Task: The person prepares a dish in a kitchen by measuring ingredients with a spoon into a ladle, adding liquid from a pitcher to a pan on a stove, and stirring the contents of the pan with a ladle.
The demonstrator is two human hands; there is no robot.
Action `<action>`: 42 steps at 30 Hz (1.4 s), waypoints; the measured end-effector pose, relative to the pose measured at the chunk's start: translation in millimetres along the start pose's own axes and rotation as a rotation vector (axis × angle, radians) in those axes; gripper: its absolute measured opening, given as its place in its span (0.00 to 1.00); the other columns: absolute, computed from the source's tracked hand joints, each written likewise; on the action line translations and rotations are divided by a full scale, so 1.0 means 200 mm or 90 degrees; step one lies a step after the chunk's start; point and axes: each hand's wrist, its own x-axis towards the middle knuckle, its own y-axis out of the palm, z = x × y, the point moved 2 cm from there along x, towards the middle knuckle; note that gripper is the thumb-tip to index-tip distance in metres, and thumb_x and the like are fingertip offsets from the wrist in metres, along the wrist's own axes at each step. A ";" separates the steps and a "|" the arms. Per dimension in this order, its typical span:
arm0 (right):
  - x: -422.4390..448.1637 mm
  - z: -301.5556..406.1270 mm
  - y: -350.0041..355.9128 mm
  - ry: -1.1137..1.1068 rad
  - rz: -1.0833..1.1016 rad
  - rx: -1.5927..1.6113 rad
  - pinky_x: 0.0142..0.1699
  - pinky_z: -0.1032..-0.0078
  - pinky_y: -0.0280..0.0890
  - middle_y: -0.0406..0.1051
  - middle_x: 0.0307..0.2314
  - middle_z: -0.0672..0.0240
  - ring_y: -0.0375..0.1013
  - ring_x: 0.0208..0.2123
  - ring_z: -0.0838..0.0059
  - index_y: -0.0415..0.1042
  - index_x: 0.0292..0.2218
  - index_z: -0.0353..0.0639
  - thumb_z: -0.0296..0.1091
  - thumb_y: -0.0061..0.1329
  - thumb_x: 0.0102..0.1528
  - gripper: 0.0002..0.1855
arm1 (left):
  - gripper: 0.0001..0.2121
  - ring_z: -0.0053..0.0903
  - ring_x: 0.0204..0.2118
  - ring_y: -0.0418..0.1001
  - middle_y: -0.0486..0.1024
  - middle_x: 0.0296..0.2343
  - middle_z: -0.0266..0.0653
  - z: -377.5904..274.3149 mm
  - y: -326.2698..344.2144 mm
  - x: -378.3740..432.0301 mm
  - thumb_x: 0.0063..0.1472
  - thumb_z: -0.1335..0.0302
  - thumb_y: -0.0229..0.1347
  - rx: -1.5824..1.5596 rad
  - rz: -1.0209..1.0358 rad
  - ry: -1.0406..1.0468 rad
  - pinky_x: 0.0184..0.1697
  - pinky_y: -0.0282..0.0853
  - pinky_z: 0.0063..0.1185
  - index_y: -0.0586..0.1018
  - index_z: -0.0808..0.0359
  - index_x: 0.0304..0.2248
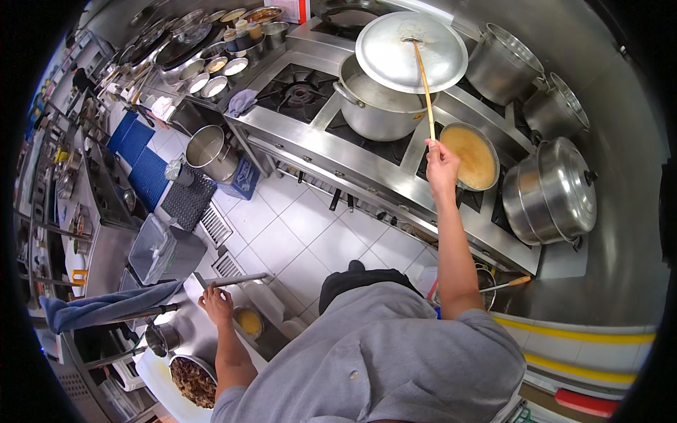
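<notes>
My right hand [442, 165] grips the lower end of a wooden stick [424, 87]. The stick's far end meets the handle of a round metal lid [399, 58], which is tilted above a large aluminium pot [365, 113] and covers part of its mouth. Just right of this hand, a pan of light brown liquid [469, 156] sits on the stove. My left hand [217, 304] is at the corner of a steel counter [198, 336], its fingers bent near the edge by a metal bar; whether it grips anything is unclear.
Tall steel pots [505, 63] and a lidded steamer pot [550, 190] stand along the stove's right side. An empty burner [300, 94] lies left of the large pot. A bowl of dark chopped food [193, 382] is on the left counter. Grey bins [164, 248] stand on the floor.
</notes>
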 end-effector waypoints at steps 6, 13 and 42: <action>-0.04 -0.02 0.01 0.012 0.008 0.008 0.20 0.85 0.45 0.58 0.17 0.83 0.51 0.17 0.92 0.77 0.41 0.33 0.35 0.46 0.64 0.14 | 0.05 0.30 0.49 0.69 0.75 0.46 0.33 0.00 -0.02 0.01 0.52 0.72 0.56 -0.009 0.012 -0.006 0.53 0.54 0.36 0.79 0.62 0.29; -0.11 -0.08 0.01 0.028 0.017 -0.018 0.20 0.85 0.44 0.58 0.18 0.83 0.51 0.17 0.92 0.77 0.41 0.34 0.35 0.46 0.64 0.14 | 0.05 0.30 0.48 0.69 0.75 0.46 0.33 0.00 -0.01 0.01 0.52 0.72 0.55 -0.005 0.009 -0.007 0.53 0.54 0.36 0.78 0.62 0.29; -0.11 0.05 0.04 0.187 0.121 0.005 0.18 0.83 0.48 0.60 0.18 0.77 0.53 0.14 0.89 0.72 0.45 0.31 0.33 0.42 0.63 0.15 | 0.06 0.32 0.48 0.69 0.75 0.45 0.34 0.01 0.01 -0.01 0.52 0.73 0.55 -0.015 -0.018 0.018 0.53 0.54 0.36 0.77 0.63 0.31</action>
